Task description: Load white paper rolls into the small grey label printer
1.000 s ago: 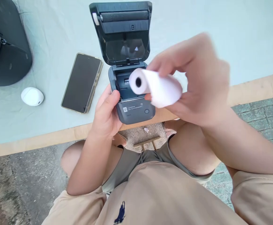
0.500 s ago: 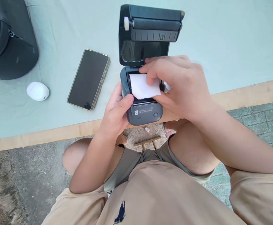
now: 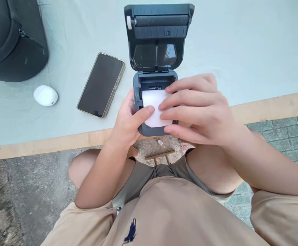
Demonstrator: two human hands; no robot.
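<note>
Bench [image 3: 69, 144], near edge: paper roll [image 3: 152, 99] apparently seated in printer [image 3: 149, 130], lid [image 3: 159, 34] still open. Left hand [image 3: 128, 121] grips printer; right hand [image 3: 206, 109] spread over paper roll.

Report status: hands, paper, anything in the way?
Left hand holding printer, thumb on paper. Right hand open, fingertips at paper's right side. Paper's loose end over printer's front. Lid open, phone apart, nothing seen blocking.

Printer [image 3: 149, 81]: dark slate grey; lid [image 3: 156, 39]: black, white roller end [image 3: 129, 22]. Paper [image 3: 151, 98]: plain white. Smartphone [image 3: 101, 85]: black screen, gold-tan rim. Earbud case [image 3: 45, 95]: white. Bag [image 3: 15, 48]: solid black. Counter [image 3: 253, 51]: pale mint, light-wood edge [image 3: 274, 105]. T-shirt [image 3: 179, 218]: beige, navy motif [image 3: 131, 230]. Shorts [image 3: 143, 176]: olive-grey. Paving [image 3: 292, 135]: green, brick pattern.
</note>
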